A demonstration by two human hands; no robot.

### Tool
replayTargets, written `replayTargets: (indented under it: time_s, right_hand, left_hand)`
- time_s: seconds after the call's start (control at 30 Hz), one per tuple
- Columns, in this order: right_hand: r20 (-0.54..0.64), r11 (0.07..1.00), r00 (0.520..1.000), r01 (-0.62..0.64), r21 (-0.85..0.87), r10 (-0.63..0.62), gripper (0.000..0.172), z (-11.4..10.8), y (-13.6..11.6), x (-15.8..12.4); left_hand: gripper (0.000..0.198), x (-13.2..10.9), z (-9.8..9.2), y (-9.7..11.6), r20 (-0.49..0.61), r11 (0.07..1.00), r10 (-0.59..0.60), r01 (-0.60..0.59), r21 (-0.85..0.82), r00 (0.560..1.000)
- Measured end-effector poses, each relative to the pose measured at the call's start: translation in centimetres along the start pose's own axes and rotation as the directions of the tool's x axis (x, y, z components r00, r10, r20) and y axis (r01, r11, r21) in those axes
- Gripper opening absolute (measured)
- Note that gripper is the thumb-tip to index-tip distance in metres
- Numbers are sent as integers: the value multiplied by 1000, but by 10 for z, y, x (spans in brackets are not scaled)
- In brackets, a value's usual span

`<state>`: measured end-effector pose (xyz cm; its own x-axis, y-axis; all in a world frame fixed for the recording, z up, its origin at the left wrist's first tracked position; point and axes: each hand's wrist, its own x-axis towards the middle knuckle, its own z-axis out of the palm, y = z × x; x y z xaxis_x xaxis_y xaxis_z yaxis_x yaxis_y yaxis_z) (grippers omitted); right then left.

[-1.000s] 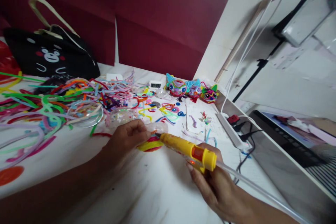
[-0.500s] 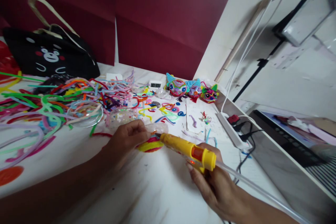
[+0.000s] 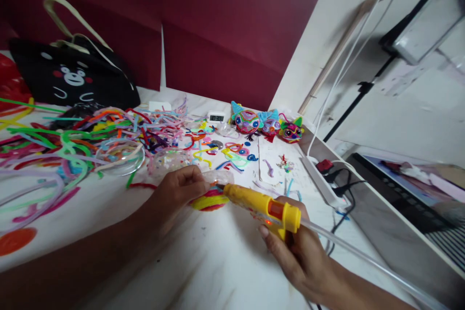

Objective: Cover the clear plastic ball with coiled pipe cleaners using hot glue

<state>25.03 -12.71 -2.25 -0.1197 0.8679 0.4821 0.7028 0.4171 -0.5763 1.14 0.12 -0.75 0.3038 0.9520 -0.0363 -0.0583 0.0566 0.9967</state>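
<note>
A yellow hot glue gun (image 3: 261,206) is gripped in my right hand (image 3: 301,252), its small red light lit and a long clear glue stick (image 3: 348,240) running out of its back. Its nozzle points left, close to the fingertips of my left hand (image 3: 185,186). Those fingers are pinched at a clear plastic dome piece (image 3: 220,178) with yellow, pink and red pipe cleaner strips (image 3: 209,202) along its lower part. A small orange bit shows at the fingertips. The left palm hides part of the piece.
Loose pipe cleaners (image 3: 72,140) pile up at left, before a black bag (image 3: 72,72). Clear domes (image 3: 121,157) lie nearby. Several decorated faces (image 3: 247,121) and a small digital clock (image 3: 217,116) stand at the back. A power strip (image 3: 323,181) with cables lies right.
The view has shifted very slightly. Both hands keep their holds, and the glue gun's nozzle stays close to the left fingertips.
</note>
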Motion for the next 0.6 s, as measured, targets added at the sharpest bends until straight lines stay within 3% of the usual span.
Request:
replayTargets:
  time_s: [0.13, 0.27, 0.37, 0.47, 0.53, 0.6]
  right_hand:
    - [7, 1000, 1000, 22, -22, -22, 33, 0, 2, -2]
    - [13, 993, 998, -68, 92, 67, 35, 1, 3, -3]
    - [-3, 984, 998, -60, 171, 61, 38, 1, 0, 0]
    - [-9, 967, 998, -55, 250, 59, 29, -2, -7, 6]
    - [19, 933, 992, -122, 339, 122, 24, -4, -12, 11]
    - [110, 859, 964, -265, 439, 241, 21, -6, -16, 17]
  left_hand:
    - [23, 0, 0, 3, -10, 1000, 5, -5, 2, 1000]
    - [23, 2, 0, 4, -25, 1000, -2, 1, -7, 1000]
    - [24, 2, 2, 6, -40, 1000, -13, 13, -13, 999]
    - [25, 3, 3, 10, -60, 1000, -14, 13, -19, 998]
    - [24, 4, 2, 12, -79, 1000, 9, -10, -12, 997]
    - [24, 6, 0, 13, -97, 999, 54, -54, 2, 994]
